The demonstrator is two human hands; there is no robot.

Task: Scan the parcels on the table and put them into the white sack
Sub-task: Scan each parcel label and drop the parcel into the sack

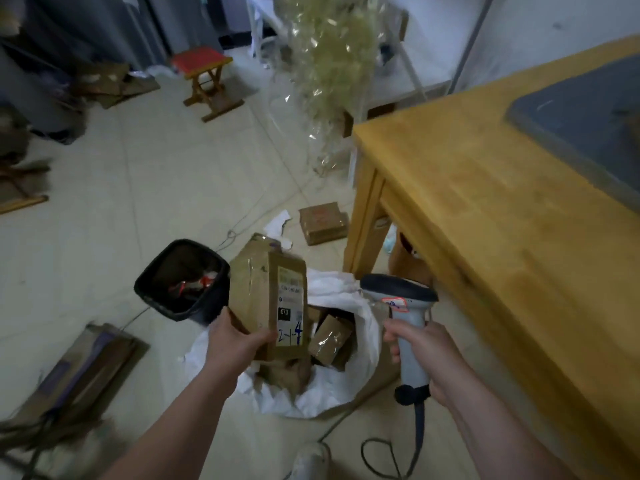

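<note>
We record the left hand (pixel 239 342) gripping the flat brown cardboard parcel (pixel 256 296) by its lower end, long axis upright, directly above the open white crumpled sack (pixel 332 393). The right hand (pixel 424 356), just right of the sack, clasps the grey handheld scanner (pixel 407 323). We judge the left hand nearer the drop.
</note>
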